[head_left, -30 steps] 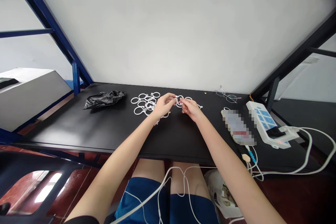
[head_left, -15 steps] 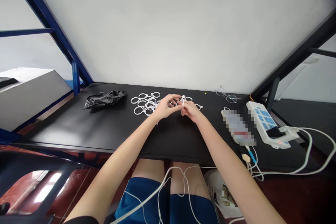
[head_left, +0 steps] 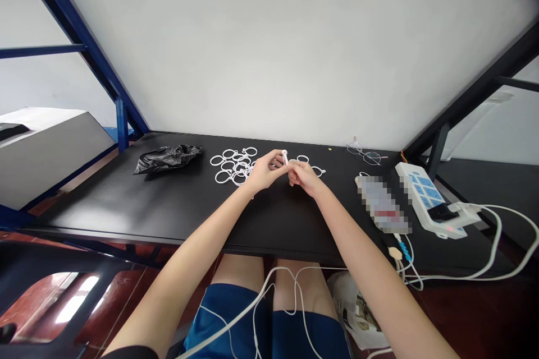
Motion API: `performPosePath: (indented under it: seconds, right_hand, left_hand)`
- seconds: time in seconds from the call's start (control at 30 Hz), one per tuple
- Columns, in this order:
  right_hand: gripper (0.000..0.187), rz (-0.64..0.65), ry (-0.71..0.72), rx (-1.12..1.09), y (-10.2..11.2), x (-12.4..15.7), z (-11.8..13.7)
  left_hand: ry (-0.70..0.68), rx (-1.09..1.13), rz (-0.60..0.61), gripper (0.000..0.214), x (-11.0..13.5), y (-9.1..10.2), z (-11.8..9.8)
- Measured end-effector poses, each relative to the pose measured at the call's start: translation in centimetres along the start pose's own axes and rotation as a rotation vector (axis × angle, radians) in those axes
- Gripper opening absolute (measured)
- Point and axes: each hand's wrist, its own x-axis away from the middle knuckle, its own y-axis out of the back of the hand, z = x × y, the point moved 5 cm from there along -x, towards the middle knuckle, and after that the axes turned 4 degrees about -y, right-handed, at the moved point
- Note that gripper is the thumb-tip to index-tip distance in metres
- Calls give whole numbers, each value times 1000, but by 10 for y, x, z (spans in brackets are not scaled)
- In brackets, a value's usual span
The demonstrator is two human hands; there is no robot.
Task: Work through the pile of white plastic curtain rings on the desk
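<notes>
bag (head_left: 167,158) 1 | glasses (head_left: 364,153) 1 | power strip (head_left: 425,196) 1 | rings (head_left: 233,166) 10+

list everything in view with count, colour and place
table: one, black, under everything
loose rings: many, white, on table left of the hands; a few more to the right
held ring: one, white, pinched between both hands
bag: one, black, crumpled, far left of table
glasses: one pair, thin-rimmed, back right
power strip: one, white and blue, right edge
cables: several, white, right edge and over lap
left hand: one, pinching held ring
right hand: one, pinching held ring
</notes>
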Motion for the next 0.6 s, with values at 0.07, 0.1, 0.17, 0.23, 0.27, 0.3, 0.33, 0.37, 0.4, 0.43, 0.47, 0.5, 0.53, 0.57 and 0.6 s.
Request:
performPosePath:
  seconds: [0.07, 0.1, 0.17, 0.23, 0.27, 0.3, 0.33, 0.37, 0.4, 0.43, 0.47, 0.5, 0.53, 0.57, 0.6]
  right_hand:
    - [36, -73, 26, -31, 5, -1, 2]
    - [37, -107, 38, -49, 7, -1, 4]
    - [40, -153, 52, -84, 11, -2, 6]
    - [43, -163, 53, -106, 12, -2, 7]
    - [45, -158, 53, -108, 11, -2, 8]
    - [46, -150, 59, -97, 10, -1, 8]
    - [47, -143, 75, -71, 9, 0, 9]
    - [49, -140, 97, -35, 8, 0, 9]
    - [50, -140, 122, 7, 6, 1, 10]
    - [51, -146, 145, 45, 5, 2, 11]
    - [51, -150, 159, 71, 3, 3, 11]
    - [52, -156, 171, 89, 3, 4, 11]
    - [53, -161, 179, 97, 2, 4, 11]
    - [54, -169, 188, 102, 2, 4, 12]
    - [56, -179, 198, 106, 3, 4, 12]
  left_hand:
    - [37, -16, -12, 47, 0, 1, 3]
    - [49, -33, -12, 47, 0, 1, 4]
    - [61, -82, -5, 46, 1, 1, 4]
    - [55, -131, 15, 45, 2, 1, 3]
    - [51, -149, 32, 44, 2, 0, 2]
    - [50, -161, 53, 44, 3, 0, 2]
    - [51, -167, 75, 43, 3, -1, 1]
    - [53, -169, 95, 43, 3, -2, 1]
    - [53, -168, 112, 44, 4, -3, 1]
    - [53, -164, 127, 44, 4, -3, 0]
    - [50, -156, 141, 44, 4, -4, 0]
    - [45, -143, 158, 44, 4, -5, -2]
    - [37, -124, 179, 44, 4, -7, -3]
    - [28, -100, 203, 44, 5, -8, -5]
    - [17, -75, 225, 44, 5, -10, -7]
